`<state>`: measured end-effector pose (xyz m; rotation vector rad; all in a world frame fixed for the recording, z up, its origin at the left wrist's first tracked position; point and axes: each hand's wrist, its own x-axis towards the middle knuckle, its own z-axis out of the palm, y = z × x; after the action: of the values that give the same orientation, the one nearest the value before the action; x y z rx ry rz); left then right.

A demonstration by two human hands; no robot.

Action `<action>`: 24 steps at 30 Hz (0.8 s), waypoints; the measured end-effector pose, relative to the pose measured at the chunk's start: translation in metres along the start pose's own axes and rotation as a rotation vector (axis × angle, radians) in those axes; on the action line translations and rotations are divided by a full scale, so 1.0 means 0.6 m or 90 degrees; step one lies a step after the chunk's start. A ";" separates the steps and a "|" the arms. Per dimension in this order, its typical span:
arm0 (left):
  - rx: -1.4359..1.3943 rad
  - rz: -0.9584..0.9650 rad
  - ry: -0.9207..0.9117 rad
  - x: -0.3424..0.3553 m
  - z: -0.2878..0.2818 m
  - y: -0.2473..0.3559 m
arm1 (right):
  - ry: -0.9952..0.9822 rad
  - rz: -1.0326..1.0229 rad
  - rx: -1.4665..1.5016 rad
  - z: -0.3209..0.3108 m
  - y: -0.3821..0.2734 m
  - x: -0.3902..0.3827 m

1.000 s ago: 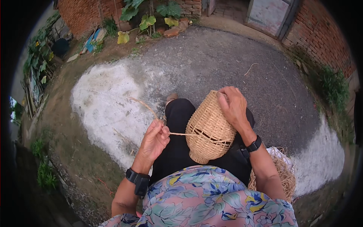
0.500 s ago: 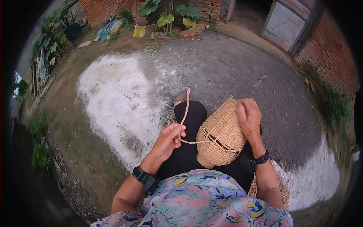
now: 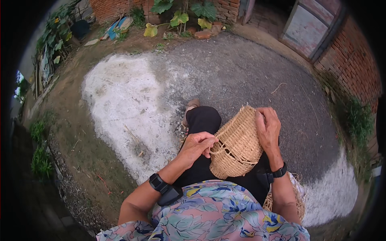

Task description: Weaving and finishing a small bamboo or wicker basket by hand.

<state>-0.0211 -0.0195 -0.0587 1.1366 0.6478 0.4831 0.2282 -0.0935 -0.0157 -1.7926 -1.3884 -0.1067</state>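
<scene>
A tan woven straw basket [image 3: 239,150] lies tilted across my lap, its narrow part toward the far side and a dark gap crossing its weave. My right hand [image 3: 268,129] grips its right side near the far end, thumb along the weave. At the left side my left hand [image 3: 197,148] is closed in a pinch on a twisted straw cord [image 3: 214,153], which curves in a small loop against the basket. Its free end is hard to tell from the weave.
Loose straw strands [image 3: 298,199] lie in a heap beside my right forearm. Below is dark paving [image 3: 249,68] with a whitish patch [image 3: 120,92] to the left. Leafy plants [image 3: 179,18], a brick wall [image 3: 356,60] and an open doorway [image 3: 267,16] stand around the yard.
My left hand has moved right, up to the basket's side. The cord's end, which stood upright above that hand, no longer does. My right hand keeps its hold on the basket.
</scene>
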 end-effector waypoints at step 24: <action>0.132 -0.130 0.046 0.009 0.021 0.021 | 0.045 -0.067 -0.014 -0.020 -0.026 -0.015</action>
<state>-0.0091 -0.0202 -0.0448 1.2364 0.8822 0.2880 0.2168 -0.1079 -0.0042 -1.7172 -1.4362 -0.2404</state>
